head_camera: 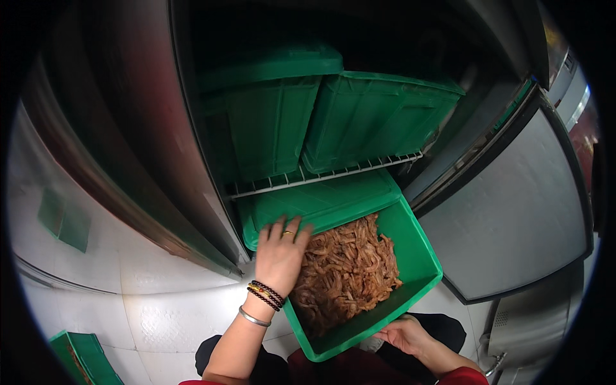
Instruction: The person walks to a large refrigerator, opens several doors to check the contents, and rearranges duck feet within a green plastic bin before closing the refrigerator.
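Observation:
A green plastic box (pixel 416 257) is tilted before me, its front end near my knees and its back end inside a cabinet. Strips of brown, seasoned-looking meat (pixel 349 267) fill much of it. A green plastic lid (pixel 320 199) covers the back portion. My left hand (pixel 281 255), slightly blurred, reaches over the box's left side with fingers apart at the lid's front edge; whether it grips the lid is unclear. Below the front right rim, my right hand (pixel 404 334) holds the box from outside, its fingers partly hidden underneath.
Two more green boxes (pixel 262 130) (pixel 380 120) stand on a white wire shelf (pixel 327 175) above the lid. An open refrigerator-like door (pixel 510 207) flanks the right. Another green container (pixel 86 358) sits on the tiled floor (pixel 163 322) at lower left.

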Available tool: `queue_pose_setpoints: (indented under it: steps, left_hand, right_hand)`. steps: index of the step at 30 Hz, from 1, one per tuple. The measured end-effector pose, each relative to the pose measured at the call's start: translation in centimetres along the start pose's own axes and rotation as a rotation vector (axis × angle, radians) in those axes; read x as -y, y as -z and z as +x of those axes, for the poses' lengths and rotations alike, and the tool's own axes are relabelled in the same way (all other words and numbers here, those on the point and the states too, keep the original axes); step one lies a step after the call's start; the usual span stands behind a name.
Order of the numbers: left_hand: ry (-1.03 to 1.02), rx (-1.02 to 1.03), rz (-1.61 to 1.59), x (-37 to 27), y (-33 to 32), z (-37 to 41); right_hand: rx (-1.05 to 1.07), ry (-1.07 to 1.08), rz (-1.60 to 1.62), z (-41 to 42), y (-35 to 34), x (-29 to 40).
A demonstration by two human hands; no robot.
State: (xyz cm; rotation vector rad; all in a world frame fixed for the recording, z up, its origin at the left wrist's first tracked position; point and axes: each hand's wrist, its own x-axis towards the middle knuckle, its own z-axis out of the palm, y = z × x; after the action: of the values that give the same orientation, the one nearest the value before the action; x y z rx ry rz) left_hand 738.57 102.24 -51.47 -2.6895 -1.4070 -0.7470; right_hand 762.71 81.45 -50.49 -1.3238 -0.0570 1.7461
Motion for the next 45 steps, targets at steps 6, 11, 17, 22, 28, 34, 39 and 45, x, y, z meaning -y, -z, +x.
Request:
queue_pose_setpoints:
  steps: [6,11,17,22,28,34,39,45]
  left_hand:
    - [0.279,-0.302,0.003,1.7,-0.4,1.5]
    - [0.363,-0.519,-0.348,-0.6,1.5,3.4]
    - [0.694,-0.570,-0.600,-2.1,0.9,-3.9]
    - [1.299,-0.335,-1.476,-11.7,-0.3,-17.4]
    - [1.435,0.464,-2.529,-16.5,0.7,-20.0]
    - [0.979,0.007,-2.766,-18.1,-2.2,-19.3]
    - [0.835,0.130,-2.665,-18.1,-2.0,-18.5]
    - [1.159,0.014,-2.485,-18.9,-5.1,-20.0]
  right_hand:
    - [0.090,-0.013,-0.090,0.3,0.2,0.2]
    - [0.166,0.008,-0.094,0.1,-0.2,0.5]
    - [0.188,0.005,-0.019,0.7,1.6,-0.5]
    - [0.260,-0.054,-0.038,0.7,2.0,-0.2]
    - [0.474,-0.146,-0.153,1.9,4.5,-0.5]
    - [0.669,-0.410,-0.255,1.7,6.9,2.2]
    - [1.033,-0.435,-1.305,1.5,0.4,12.9]
    - [0.103,0.767,-1.754,17.1,-8.2,18.9]
